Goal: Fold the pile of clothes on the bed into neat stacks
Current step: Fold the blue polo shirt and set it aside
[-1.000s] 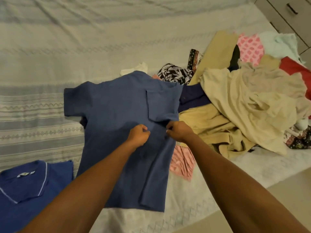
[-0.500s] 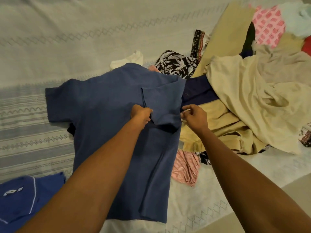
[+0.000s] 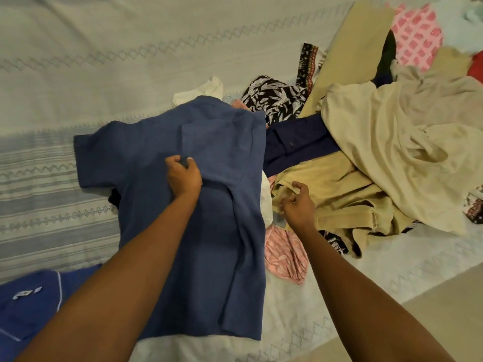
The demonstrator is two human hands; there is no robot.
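Observation:
A slate-blue short-sleeved shirt (image 3: 146, 152) lies spread on the bed (image 3: 104, 61), its right side and sleeve folded inward. My left hand (image 3: 183, 176) pinches the fabric at the edge of that folded sleeve, near the shirt's middle. My right hand (image 3: 298, 202) hovers just off the shirt's right edge, over beige trousers (image 3: 339, 194), with fingers loosely curled and nothing in them. The unfolded pile (image 3: 392, 142) of beige, pink, navy and patterned clothes fills the right side.
A folded royal-blue polo (image 3: 28, 304) sits at the lower left. A pink patterned garment (image 3: 285, 254) and a white piece (image 3: 206, 90) poke out from under the shirt. The bed's edge and the floor (image 3: 444, 296) are at the lower right.
My right hand let go of the sleeve and drew back to the right over the beige trousers. My left hand slid left along the shirt, still holding the fabric.

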